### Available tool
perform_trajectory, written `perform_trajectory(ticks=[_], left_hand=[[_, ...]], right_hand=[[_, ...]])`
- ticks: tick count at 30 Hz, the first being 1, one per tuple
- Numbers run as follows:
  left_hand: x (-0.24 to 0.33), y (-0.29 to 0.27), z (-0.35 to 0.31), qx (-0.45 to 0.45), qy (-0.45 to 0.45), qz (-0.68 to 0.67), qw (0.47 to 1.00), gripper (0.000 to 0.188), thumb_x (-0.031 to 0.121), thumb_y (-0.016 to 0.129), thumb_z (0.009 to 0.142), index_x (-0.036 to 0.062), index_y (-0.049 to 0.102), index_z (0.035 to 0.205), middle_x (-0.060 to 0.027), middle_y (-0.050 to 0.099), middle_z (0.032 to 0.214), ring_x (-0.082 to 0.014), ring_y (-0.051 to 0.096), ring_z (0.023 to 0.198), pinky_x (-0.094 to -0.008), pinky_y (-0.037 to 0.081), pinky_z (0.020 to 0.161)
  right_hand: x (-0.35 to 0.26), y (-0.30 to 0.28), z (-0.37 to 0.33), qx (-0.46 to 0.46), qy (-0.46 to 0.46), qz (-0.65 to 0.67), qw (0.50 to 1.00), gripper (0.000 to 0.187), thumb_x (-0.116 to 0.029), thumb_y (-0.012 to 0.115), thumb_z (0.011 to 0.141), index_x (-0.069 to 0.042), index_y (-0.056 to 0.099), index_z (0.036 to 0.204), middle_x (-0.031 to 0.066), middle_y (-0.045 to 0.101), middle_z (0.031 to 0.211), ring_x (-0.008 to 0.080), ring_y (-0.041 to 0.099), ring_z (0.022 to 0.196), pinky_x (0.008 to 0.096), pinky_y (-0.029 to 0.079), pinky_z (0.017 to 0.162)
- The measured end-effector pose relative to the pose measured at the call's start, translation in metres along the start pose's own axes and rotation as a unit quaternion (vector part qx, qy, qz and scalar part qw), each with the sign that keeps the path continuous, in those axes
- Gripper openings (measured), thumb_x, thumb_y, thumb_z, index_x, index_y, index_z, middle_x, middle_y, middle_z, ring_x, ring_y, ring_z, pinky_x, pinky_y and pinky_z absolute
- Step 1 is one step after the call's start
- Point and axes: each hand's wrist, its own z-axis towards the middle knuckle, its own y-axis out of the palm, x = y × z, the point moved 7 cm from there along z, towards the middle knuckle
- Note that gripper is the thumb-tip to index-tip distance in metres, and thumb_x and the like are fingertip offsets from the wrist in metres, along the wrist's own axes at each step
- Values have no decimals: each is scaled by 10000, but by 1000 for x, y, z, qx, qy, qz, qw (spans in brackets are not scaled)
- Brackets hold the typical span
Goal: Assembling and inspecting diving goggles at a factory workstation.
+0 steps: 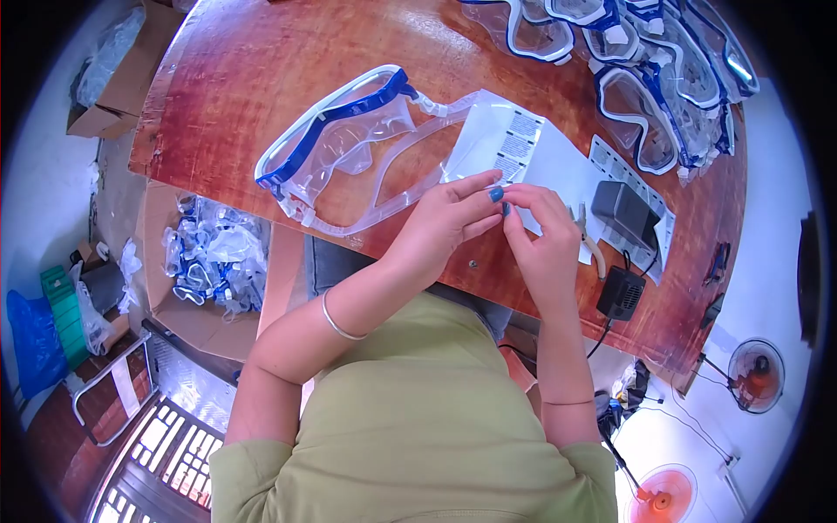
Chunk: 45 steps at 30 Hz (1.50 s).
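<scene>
Where the two hands meet over the near edge of the wooden table (261, 78), they pinch the end of the clear silicone strap (397, 187) of a blue-framed diving mask (336, 139). The left hand (445, 218) closes thumb and forefinger on the strap's tip, and the right hand (540, 231) closes its fingertips against the same spot from the other side; what small part, if any, sits between the fingertips is too small to tell. The mask itself lies flat on the table to the left of the hands, lens side up, with the strap looping from its frame toward the person.

To handle this well, I judge the strap end should stay taut and untwisted, gripped close to its tip so the soft silicone does not buckle, while the mask rests on the table to carry its own weight.

Just behind the hands lies a clear plastic bag with a white printed sheet (523, 148). Small pliers (588, 235) lie just right of the right hand, beside two black power adapters (623, 213). A pile of finished blue masks (663, 78) fills the far right of the table. Below the table's left edge stands a cardboard box of bagged masks (209, 261).
</scene>
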Motion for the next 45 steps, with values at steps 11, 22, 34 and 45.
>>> perform_trajectory(ticks=[11, 22, 34, 45], left_hand=[[-6, -14, 10, 51, -5, 81, 995, 459, 80, 445, 887, -68, 343, 1309, -178, 542, 1167, -193, 560, 1063, -281, 451, 921], [-10, -11, 11, 51, -28, 100, 993, 405, 31, 405, 860, -51, 380, 1256, -180, 546, 1146, -192, 570, 1052, -274, 452, 923], [-8, -12, 13, 46, -31, 128, 990, 391, 55, 415, 862, -38, 376, 1239, -178, 560, 1131, -188, 574, 1046, -278, 459, 908], [12, 5, -20, -12, 109, 202, 973, 406, -59, 388, 860, -21, 354, 1263, -167, 598, 1063, -206, 586, 1027, -299, 469, 893]], right_hand=[[54, -5, 8, -48, 2, -97, 994, 316, 23, 522, 731, -88, 652, 997, 73, 523, 936, 214, 481, 875, 298, 406, 768], [46, 3, 21, -109, -83, -141, 980, 347, 47, 554, 682, -128, 656, 964, 79, 485, 956, 245, 476, 889, 336, 393, 779], [50, 2, 12, -140, -96, -142, 975, 324, 31, 568, 679, -141, 665, 935, 68, 515, 995, 243, 489, 905, 340, 385, 801], [53, -3, 8, -109, 42, 63, 991, 183, -64, 526, 804, -50, 632, 952, 72, 536, 976, 203, 510, 917, 292, 363, 838]])
